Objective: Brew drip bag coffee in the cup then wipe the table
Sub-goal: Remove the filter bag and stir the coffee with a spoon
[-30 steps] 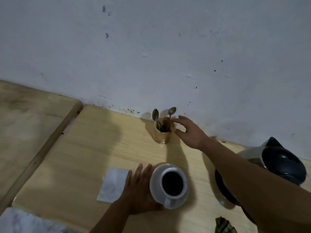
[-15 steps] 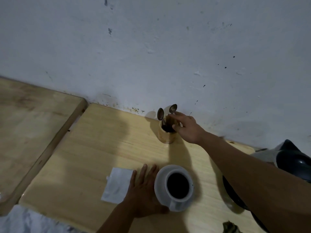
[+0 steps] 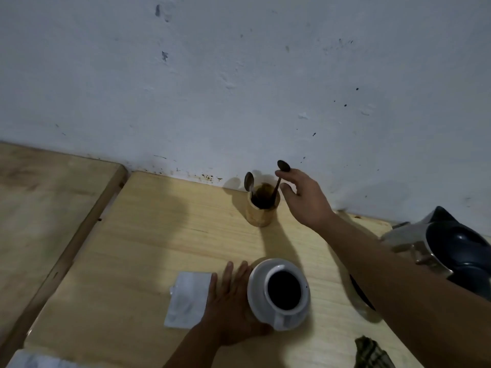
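A white cup [image 3: 284, 288] full of dark coffee stands on a white saucer [image 3: 255, 282] near the table's front. My left hand [image 3: 231, 301] lies flat on the table, touching the saucer's left edge. Far back by the wall is a bamboo holder [image 3: 259, 213] with a spoon [image 3: 249, 181] standing in it. My right hand [image 3: 305, 195] pinches a second spoon [image 3: 282, 167] by its upper handle, partly raised, its lower end still inside the holder. A white paper packet [image 3: 189, 298] lies left of my left hand.
A steel kettle with a black lid [image 3: 449, 248] stands at the right, behind my right forearm. A checked cloth [image 3: 370, 353] shows at the bottom right edge. A second wooden surface [image 3: 39, 208] adjoins on the left. The white wall [image 3: 239, 88] runs along the back.
My right hand reached the holder, took hold of the right-hand spoon and has lifted it upward. My left hand and the cup have stayed put.
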